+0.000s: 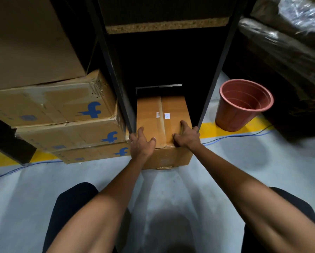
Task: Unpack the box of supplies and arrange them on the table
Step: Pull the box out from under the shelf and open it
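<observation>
A closed, taped cardboard box stands on the floor, partly under a dark metal shelf rack, with its near end sticking out toward me. My left hand lies on the box's near left top corner, thumb spread on top and outer fingers hooked over the left edge. My right hand sits arched on the near right top corner, with its fingers reaching over the right edge. A small white label is stuck on the top seam. No table is in view.
Stacked cardboard boxes with blue logos crowd the left side of the rack. A pink plastic bucket stands to the right on a yellow floor line. Blue cable runs along the grey floor. Wrapped bundles lie at far right. My knees frame the bottom.
</observation>
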